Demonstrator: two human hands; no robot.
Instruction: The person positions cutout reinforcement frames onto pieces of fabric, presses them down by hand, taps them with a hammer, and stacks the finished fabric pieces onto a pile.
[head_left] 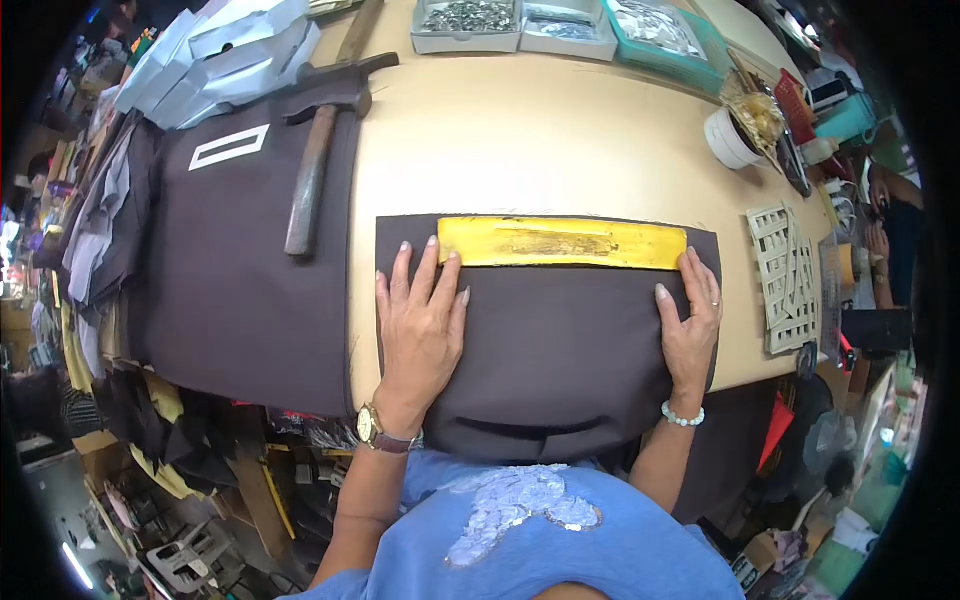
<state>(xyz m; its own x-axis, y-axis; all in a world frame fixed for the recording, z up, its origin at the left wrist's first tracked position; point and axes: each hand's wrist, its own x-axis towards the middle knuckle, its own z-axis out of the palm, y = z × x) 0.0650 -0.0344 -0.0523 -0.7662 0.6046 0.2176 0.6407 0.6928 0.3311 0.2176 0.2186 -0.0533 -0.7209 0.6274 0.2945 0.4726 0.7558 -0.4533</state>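
The left hand (422, 328) and right hand (692, 330), both spread wide, touch opposite ends of the yellow strip (560, 242). Dark cloth (560, 350) lies beneath.

The tan table (520, 130) carries dark cloth (560, 340) and boxes (465, 44).

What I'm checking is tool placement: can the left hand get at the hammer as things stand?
Likely yes: the hammer lies nearby, with nothing visible blocking the way, though the left hand would have to leave the yellow strip.
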